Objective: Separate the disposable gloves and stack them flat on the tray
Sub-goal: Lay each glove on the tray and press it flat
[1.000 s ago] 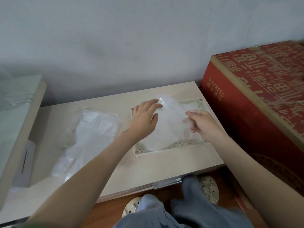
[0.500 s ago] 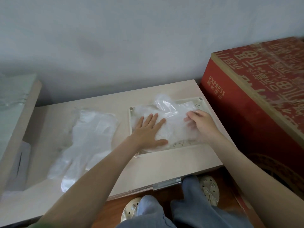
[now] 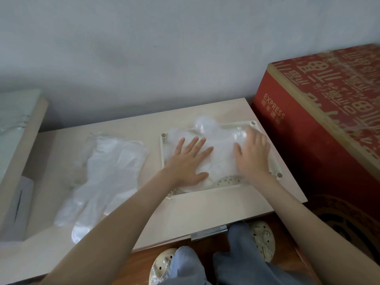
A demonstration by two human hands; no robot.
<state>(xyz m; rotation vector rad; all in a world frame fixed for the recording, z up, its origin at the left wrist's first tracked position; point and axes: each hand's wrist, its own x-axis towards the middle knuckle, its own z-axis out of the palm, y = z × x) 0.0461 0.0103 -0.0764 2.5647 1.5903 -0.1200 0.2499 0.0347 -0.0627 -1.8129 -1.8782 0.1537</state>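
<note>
A cream plastic tray lies on the right half of the low pale table. Clear disposable gloves are laid on the tray, one corner puffed up at the tray's far edge. My left hand presses flat on them with fingers spread. My right hand lies flat on their right side, palm down. A pile of clear gloves sits on the table to the left of the tray, apart from both hands.
A big red cardboard box stands right against the table's right side. A pale raised box edge borders the left. The wall is close behind the table. My legs and slippers are below the front edge.
My left hand went from holding up the glove to pressing it flat on the tray. My right hand let go of its pinch and now lies flat on the glove too.
</note>
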